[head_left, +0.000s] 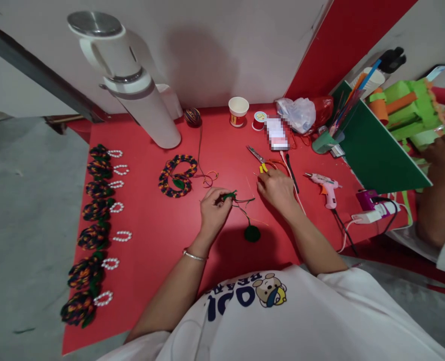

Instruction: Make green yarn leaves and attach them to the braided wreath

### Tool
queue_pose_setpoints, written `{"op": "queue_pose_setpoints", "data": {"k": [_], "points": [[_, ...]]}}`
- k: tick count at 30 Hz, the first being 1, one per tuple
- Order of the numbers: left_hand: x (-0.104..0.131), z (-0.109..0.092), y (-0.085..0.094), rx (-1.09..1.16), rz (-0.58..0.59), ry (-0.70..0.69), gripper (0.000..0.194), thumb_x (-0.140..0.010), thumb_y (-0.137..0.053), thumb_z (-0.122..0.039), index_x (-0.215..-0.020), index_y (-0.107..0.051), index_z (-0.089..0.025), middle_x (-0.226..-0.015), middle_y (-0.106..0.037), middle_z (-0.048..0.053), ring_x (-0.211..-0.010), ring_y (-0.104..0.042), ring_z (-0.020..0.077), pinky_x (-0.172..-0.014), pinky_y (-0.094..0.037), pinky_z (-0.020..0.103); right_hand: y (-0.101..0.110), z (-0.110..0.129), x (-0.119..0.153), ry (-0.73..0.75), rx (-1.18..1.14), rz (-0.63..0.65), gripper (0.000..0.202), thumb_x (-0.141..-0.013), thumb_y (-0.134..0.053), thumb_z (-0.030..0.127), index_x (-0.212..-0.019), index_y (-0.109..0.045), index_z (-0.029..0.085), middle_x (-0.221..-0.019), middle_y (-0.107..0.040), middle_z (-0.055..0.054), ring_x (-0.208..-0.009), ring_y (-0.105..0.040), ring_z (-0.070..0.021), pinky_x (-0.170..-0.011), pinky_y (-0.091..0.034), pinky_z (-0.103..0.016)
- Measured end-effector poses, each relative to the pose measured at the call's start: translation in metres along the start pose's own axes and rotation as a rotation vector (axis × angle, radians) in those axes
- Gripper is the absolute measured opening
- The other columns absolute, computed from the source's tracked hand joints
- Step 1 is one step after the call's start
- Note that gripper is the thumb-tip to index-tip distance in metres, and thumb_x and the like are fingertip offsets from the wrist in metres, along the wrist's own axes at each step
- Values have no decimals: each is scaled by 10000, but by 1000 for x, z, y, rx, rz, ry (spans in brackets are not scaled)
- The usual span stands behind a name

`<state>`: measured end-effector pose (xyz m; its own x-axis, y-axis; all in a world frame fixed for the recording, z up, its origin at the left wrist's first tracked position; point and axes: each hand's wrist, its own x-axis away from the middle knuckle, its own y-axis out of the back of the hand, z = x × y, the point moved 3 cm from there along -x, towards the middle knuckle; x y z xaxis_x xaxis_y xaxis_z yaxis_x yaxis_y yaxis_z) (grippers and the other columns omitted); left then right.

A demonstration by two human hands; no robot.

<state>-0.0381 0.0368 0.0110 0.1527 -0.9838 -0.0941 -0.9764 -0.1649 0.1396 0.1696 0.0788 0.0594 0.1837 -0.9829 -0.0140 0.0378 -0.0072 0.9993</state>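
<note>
My left hand [215, 206] is closed in a pinch on a small green yarn piece [229, 195], partly hidden by the fingers. Loose strands trail from it to the right, and one leads down to a round dark green yarn bundle [252, 233]. My right hand [277, 188] rests on the table with its fingers curled at the yellow and orange handles of scissors [262, 163], whose blades point away to the upper left. Beyond my left hand lies a curled multicolour knitted strip [187, 159] with a green leaf [178, 184] on it.
Several multicolour yarn flowers [94, 235] with pearl loops [110, 263] line the left edge. A tall bottle [143, 105], yarn ball [192, 117], paper cup [238, 111] and phone [277, 134] stand or lie behind. Rightward are a pink glue gun [327, 188], green divider [384, 145] and another person's arm [438, 200].
</note>
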Motion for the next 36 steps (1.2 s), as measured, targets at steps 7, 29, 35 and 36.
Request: {"op": "queue_pose_setpoints", "data": {"k": [7,29,35,36], "points": [[1,14,-1,55,-62,-82,53,-804,-717,-158,-799,-715,-211,-914,-700,38,-756,-617,133,-576,-403,224,3,8,-17,-55,52,180,343,-1003,-463,132,-1115,-781,68,-1068,-762,-253,-936,-720,-329,-729,-479,-381],[2,16,-3,69,-72,-39,52,-813,-697,-178,-843,-738,-192,-815,-709,26,-657,-616,115,-594,-461,225,32,24,9,274,-818,-177,254,-1023,-590,306,-1168,-782,224,-1021,-763,-71,-936,-692,-196,-870,-530,-319],[2,22,-7,254,-23,188,175,-789,-753,-278,-930,-776,-177,-791,-743,31,-638,-656,119,-613,-541,236,5,38,33,101,-987,-49,230,-985,-636,287,-963,-842,185,-828,-772,-62,-741,-691,-173,-712,-519,-283],[2,21,-7,269,-6,214,183,-788,-753,-289,-926,-778,-171,-758,-735,27,-617,-653,118,-578,-531,226,0,40,34,94,-987,-21,231,-974,-631,265,-974,-846,180,-816,-767,-61,-719,-679,-165,-697,-513,-277]]}}
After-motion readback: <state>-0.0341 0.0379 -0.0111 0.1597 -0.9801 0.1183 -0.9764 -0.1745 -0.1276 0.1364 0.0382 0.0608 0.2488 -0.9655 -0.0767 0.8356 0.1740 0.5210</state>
